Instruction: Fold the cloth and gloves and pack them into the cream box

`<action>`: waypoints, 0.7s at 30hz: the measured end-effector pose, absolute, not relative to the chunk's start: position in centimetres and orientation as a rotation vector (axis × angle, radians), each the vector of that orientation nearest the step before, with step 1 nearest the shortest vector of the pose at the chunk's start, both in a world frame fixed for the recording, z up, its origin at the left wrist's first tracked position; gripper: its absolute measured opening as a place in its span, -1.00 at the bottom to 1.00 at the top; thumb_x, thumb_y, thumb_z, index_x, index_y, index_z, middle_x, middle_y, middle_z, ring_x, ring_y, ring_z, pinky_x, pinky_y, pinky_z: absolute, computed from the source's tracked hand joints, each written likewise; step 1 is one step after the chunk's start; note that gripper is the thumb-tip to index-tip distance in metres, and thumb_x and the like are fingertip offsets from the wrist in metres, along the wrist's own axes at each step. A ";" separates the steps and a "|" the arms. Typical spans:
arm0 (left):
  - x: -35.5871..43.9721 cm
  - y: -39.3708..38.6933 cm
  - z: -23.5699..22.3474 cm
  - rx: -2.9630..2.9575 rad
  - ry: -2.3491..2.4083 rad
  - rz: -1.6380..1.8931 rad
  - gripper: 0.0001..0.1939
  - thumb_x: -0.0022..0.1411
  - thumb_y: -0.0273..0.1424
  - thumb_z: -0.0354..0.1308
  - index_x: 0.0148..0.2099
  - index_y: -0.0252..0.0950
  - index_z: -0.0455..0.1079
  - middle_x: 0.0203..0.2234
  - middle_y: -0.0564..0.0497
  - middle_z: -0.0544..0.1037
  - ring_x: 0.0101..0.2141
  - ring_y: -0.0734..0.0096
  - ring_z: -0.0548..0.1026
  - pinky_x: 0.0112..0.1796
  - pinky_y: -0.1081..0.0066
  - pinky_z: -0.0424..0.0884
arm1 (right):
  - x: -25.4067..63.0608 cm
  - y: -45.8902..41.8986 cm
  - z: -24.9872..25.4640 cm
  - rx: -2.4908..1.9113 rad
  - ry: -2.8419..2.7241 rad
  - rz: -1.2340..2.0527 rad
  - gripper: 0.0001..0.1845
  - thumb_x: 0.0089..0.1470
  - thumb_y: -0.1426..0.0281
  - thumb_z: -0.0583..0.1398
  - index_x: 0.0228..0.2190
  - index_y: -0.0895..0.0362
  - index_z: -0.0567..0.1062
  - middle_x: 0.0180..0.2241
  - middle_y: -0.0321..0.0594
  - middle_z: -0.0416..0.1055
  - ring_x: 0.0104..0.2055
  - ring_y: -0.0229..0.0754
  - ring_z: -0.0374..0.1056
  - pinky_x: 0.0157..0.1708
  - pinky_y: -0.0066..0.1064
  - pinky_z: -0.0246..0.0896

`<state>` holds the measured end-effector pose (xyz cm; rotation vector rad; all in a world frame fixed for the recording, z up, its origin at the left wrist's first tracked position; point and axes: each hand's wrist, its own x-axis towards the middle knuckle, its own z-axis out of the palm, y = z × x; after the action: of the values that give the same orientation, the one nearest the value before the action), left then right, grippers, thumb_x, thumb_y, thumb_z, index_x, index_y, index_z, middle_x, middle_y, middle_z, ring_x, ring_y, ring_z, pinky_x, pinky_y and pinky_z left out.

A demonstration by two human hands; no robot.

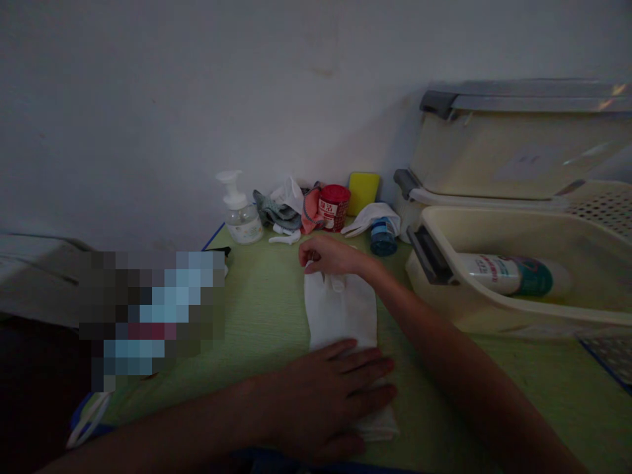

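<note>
Head view: white cloth (340,313) on counter (261,296), end near front edge. Left hand (326,395) flat atop, fingers spread; right hand (330,255) pinching far-left corner. Open room leftward; cream bin (476,316) limits right.

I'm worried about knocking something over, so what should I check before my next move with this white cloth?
1. Left hand steadying the white cloth: ok, spread flat across its near part.
2. Right hand on the cloth: ok, fingers curled at its far edge.
3. Whole cloth smooth: cannot tell, both hands cover parts of it.
4. Pump bottle and red tub off the cloth: ok, both stand beyond it, near the wall.
5. Bin covered: not ok, its top is open, showing a bottle lying inside.
</note>
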<state>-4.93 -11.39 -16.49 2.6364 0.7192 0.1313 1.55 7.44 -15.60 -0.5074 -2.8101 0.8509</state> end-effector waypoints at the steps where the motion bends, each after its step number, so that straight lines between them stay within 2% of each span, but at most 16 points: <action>1: -4.9 -11.4 -16.5 2.641 0.717 0.130 -0.40 0.29 -0.25 -0.06 0.28 -0.40 -0.04 0.28 -0.21 -0.02 0.26 0.17 -0.06 0.21 0.08 -0.05 | 1.6 7.6 -15.7 -0.476 -2.811 0.874 -0.89 -0.07 0.62 0.22 -0.49 0.19 0.43 -0.49 -0.36 0.37 -0.44 -0.36 0.27 -0.42 -0.54 0.11; 6: -4.9 -11.4 -16.4 2.641 0.720 0.113 -0.42 0.30 -0.24 -0.09 0.28 -0.40 -0.04 0.28 -0.20 -0.01 0.27 0.20 -0.07 0.21 0.09 -0.06 | 2.0 8.4 -15.8 -0.369 -2.823 0.960 -0.90 -0.07 0.60 0.22 -0.44 0.20 0.50 -0.43 -0.30 0.47 -0.39 -0.33 0.35 -0.34 -0.52 0.20; 11: -4.9 -11.4 -16.8 2.649 0.710 0.116 -0.40 0.29 -0.24 -0.09 0.29 -0.40 -0.06 0.28 -0.21 -0.03 0.27 0.16 -0.08 0.21 0.06 -0.06 | 2.1 8.6 -15.9 -0.343 -2.845 0.962 -0.77 -0.07 0.68 0.16 -0.36 0.22 0.54 -0.36 -0.26 0.51 -0.35 -0.32 0.38 -0.28 -0.50 0.22; 16: -4.9 -11.4 -17.1 2.664 0.713 0.112 -0.40 0.30 -0.22 -0.11 0.29 -0.39 -0.07 0.28 -0.20 -0.03 0.27 0.17 -0.09 0.21 0.07 -0.06 | 1.8 8.2 -15.8 -0.328 -2.882 0.927 -0.64 -0.12 0.78 0.11 -0.36 0.19 0.54 -0.36 -0.30 0.51 -0.34 -0.33 0.38 -0.27 -0.51 0.22; 21: -4.8 -11.4 -16.8 2.681 0.717 0.112 -0.41 0.29 -0.22 -0.10 0.28 -0.40 -0.05 0.28 -0.21 -0.02 0.26 0.15 -0.05 0.20 0.08 -0.03 | 1.6 7.9 -16.0 -0.375 -2.883 0.821 -0.80 -0.05 0.69 0.14 -0.40 0.23 0.50 -0.45 -0.29 0.47 -0.41 -0.33 0.34 -0.37 -0.52 0.18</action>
<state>-4.82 -11.38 -16.80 2.6808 0.7168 0.1122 1.61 7.85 -16.04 -0.3754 -2.8831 0.8208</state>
